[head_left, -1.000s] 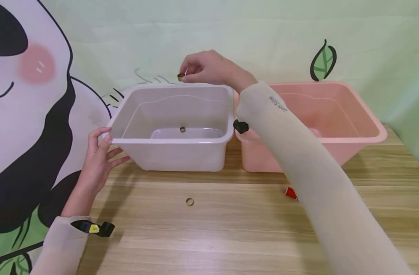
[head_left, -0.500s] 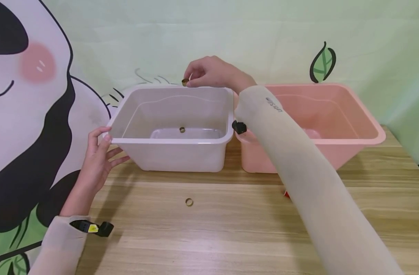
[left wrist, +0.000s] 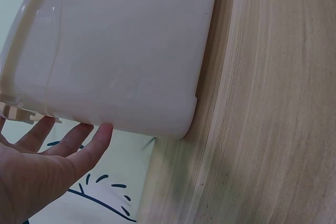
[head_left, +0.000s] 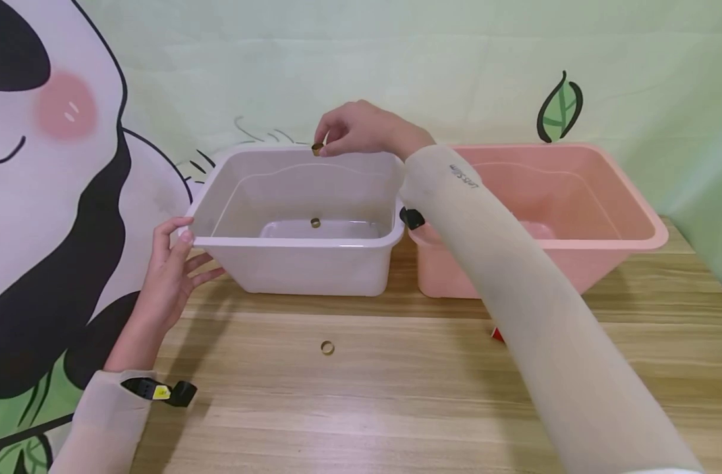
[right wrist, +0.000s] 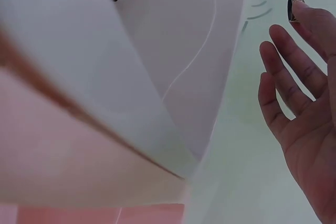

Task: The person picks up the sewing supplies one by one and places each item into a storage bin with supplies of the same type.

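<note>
As left hand (head_left: pixel 170 273) grips white tub (head_left: pixel 313 271), right arm (head_left: pixel 515 289) outstretched, right hand (head_left: pixel 363 128) pinching ring (head_left: pixel 317 150)

Three gold rings (head_left: pixel 317 150) (head_left: pixel 315 223) (head_left: pixel 322 347) — two bins (head_left: pixel 313 273) (head_left: pixel 446 280), one red object (head_left: pixel 497 334) — two hands (head_left: pixel 168 280) (head_left: pixel 362 130).

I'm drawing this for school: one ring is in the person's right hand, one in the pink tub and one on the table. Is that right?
Not quite: the head view shows the second ring in the white tub, not the pink tub. The first ring is in the right hand, and the third ring on the table.
</note>
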Available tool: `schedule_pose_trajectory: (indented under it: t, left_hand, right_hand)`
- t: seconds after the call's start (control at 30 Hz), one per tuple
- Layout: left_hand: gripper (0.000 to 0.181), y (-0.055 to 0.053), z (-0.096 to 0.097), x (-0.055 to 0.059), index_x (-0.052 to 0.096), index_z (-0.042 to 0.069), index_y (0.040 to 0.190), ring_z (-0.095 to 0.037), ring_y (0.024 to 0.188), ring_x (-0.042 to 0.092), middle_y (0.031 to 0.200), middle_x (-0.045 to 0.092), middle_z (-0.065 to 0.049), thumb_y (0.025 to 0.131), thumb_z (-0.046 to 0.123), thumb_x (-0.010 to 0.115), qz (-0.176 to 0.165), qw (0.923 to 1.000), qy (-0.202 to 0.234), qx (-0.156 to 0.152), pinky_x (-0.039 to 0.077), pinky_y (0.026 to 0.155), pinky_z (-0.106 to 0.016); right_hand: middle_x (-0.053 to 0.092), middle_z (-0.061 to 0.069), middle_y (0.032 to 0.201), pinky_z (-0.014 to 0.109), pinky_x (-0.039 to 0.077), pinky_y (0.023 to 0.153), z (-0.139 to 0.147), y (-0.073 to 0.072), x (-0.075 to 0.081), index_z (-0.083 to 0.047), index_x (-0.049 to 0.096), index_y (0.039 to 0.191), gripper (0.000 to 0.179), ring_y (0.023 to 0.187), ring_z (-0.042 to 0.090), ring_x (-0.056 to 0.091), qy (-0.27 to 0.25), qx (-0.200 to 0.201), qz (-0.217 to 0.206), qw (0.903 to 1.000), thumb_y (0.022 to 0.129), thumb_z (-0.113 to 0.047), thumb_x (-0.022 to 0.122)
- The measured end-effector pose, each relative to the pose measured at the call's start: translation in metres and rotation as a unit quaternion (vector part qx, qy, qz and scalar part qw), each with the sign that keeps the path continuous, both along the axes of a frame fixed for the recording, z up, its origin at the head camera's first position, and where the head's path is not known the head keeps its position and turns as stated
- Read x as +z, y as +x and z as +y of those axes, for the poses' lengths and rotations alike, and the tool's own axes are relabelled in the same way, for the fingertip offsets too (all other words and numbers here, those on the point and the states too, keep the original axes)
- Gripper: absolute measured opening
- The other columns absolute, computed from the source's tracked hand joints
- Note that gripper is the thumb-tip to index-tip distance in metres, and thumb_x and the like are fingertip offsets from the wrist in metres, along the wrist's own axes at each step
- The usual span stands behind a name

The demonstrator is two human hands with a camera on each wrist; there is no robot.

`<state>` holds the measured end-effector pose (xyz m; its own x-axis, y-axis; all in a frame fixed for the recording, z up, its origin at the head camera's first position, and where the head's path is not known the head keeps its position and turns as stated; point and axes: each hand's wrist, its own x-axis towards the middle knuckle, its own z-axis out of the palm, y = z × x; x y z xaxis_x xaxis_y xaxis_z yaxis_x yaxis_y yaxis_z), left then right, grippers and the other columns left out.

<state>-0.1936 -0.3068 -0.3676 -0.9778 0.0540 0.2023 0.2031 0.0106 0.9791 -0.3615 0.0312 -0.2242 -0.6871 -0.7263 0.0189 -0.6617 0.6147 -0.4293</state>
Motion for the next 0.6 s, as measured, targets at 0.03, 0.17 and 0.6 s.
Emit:
schedule_pose_trajectory:
  t: [0.03, 0.17, 0.6]
  left_hand:
    - [0.04, 0.0, 0.0, 0.0, 0.025, 0.026, 0.138, -0.022, 0.106, 0.061, 0.145, 0.026, -0.009, 0.102, 0.027, 0.041, 0.0, 1.0, 0.001, -0.001, 0.056, 0.078, -0.041]
    - [0.039, 0.0, 0.0, 0.001, 0.025, 0.026, 0.138, -0.022, 0.106, 0.061, 0.145, 0.026, -0.009, 0.102, 0.026, 0.041, 0.003, 1.0, 0.003, -0.004, 0.057, 0.078, -0.041]
    - [0.04, 0.003, 0.007, -0.002, 0.026, 0.027, 0.137, -0.02, 0.106, 0.061, 0.145, 0.027, -0.008, 0.101, 0.029, 0.043, -0.009, 0.9999, 0.001, 0.01, 0.056, 0.079, -0.04]
  right_hand:
    - [0.066, -0.004, 0.102, 0.027, 0.044, 0.089, 0.0, -0.001, 0.0, -0.022, 0.063, 0.114, 0.027, 0.097, 0.01, 0.056, 0.004, -0.001, 0.001, 1.0, 0.091, -0.036, 0.061]
    - [0.066, -0.005, 0.104, 0.026, 0.044, 0.089, 0.0, -0.006, -0.001, -0.023, 0.063, 0.114, 0.028, 0.098, 0.009, 0.056, 0.008, -0.012, -0.007, 0.9999, 0.09, -0.038, 0.062]
    - [0.065, -0.003, 0.11, 0.027, 0.043, 0.092, -0.004, -0.017, -0.007, -0.022, 0.063, 0.115, 0.028, 0.102, 0.01, 0.055, 0.044, -0.022, -0.007, 0.9988, 0.09, -0.035, 0.062]
